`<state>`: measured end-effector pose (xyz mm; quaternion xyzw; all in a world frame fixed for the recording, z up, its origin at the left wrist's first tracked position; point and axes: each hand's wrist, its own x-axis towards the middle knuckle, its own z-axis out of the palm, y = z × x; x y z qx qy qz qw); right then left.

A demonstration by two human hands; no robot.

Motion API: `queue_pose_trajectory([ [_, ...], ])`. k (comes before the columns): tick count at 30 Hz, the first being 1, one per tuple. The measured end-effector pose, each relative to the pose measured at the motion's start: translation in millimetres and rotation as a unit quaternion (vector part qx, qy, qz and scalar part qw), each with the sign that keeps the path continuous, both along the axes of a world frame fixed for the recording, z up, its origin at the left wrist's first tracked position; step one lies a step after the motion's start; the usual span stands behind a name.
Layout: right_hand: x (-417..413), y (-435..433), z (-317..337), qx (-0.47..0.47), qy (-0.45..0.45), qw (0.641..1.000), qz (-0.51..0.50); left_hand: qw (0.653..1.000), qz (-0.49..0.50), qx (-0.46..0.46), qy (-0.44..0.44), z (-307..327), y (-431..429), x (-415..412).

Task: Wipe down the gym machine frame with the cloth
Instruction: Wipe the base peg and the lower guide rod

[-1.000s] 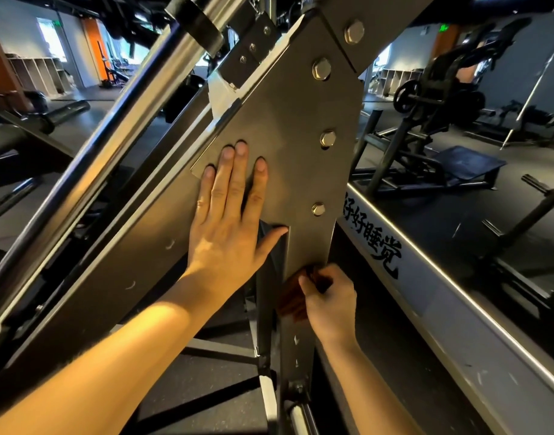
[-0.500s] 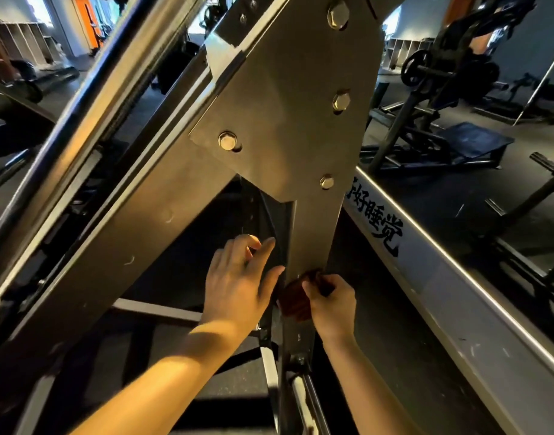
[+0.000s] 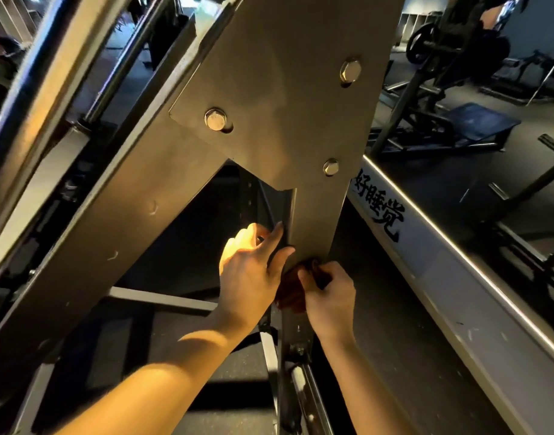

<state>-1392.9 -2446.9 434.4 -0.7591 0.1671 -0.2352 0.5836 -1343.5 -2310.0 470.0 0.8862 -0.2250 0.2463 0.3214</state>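
Observation:
A grey steel gym machine frame [image 3: 288, 98] fills the view, a bolted gusset plate joining a diagonal beam and an upright post. My right hand [image 3: 329, 296] grips a dark reddish-brown cloth [image 3: 293, 288] bunched against the front of the upright post just below the plate. My left hand [image 3: 250, 271] sits on the left side of the same post, fingers reaching behind its edge and thumb lying along the front next to the cloth. Most of the cloth is hidden between my two hands.
A chrome guide rod [image 3: 34, 89] runs diagonally at the left. A grey side beam with black lettering [image 3: 379, 211] slopes down to the right. Other dark gym machines [image 3: 442, 89] stand at the back right on the black rubber floor [image 3: 395, 356].
My left hand has left the gusset plate, where it lay flat, and dropped to the post's left edge beside the cloth. The view has moved closer and lower. My right hand stays on the cloth.

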Motion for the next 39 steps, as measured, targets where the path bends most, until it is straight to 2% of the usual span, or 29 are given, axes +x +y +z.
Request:
queue_pose_trajectory([
  [3, 3.0, 2.4, 4.0, 0.000, -0.037, 0.999, 0.008, 1.000, -0.016, -0.012, 0.022, -4.1, 1.9, 1.4],
  [8, -5.3, 4.0, -32.6, 0.058, 0.109, 0.992, 0.000, 0.999, -0.034, -0.005, 0.024, -5.5, 4.0, 5.9],
  [10, 1.6, 2.6, -24.5, 0.053, 0.078, 0.995, 0.013, 0.999, -0.038, -0.009, 0.033, -5.8, 4.1, 4.7],
  [13, 7.0, 5.4, -5.4, 0.014, -0.024, 0.999, 0.041, 0.998, -0.035, -0.014, 0.052, -7.6, 5.4, 2.7],
  [15, 3.3, 5.7, -11.8, 0.006, -0.022, 0.999, 0.028, 0.998, -0.041, -0.009, 0.054, -7.2, 6.4, 2.6],
  [18, -5.2, -2.1, -48.4, 0.046, 0.094, 0.994, -0.002, 0.998, -0.040, -0.013, 0.053, -5.2, 5.6, 3.4],
  [20, -10.0, -7.0, -72.3, 0.069, 0.194, 0.978, -0.017, 0.999, -0.033, -0.007, 0.035, -7.6, 4.6, 6.9],
  [22, -15.3, -6.4, -85.1, 0.059, 0.257, 0.964, -0.026, 0.997, -0.038, -0.024, 0.055, -10.1, 5.0, 6.9],
  [24, -10.5, -2.4, -71.1, 0.067, 0.226, 0.971, -0.036, 0.995, -0.037, -0.057, 0.075, -11.6, 4.5, 5.9],
  [29, 3.3, 4.1, 17.3, 0.086, -0.014, 0.996, -0.026, 0.982, -0.058, -0.108, 0.141, 1.1, 8.5, 8.1],
  [33, -0.2, 13.4, 19.1, 0.035, -0.121, 0.992, -0.012, 0.974, -0.087, -0.117, 0.172, 9.5, 12.8, 15.7],
  [36, -1.7, 17.8, -17.6, 0.031, -0.111, 0.993, -0.029, 0.980, -0.069, -0.097, 0.158, 1.1, 12.2, 14.9],
  [39, -13.4, 12.8, -66.8, 0.072, -0.009, 0.997, -0.028, 0.984, -0.055, -0.100, 0.140, -9.1, 9.0, 10.2],
])
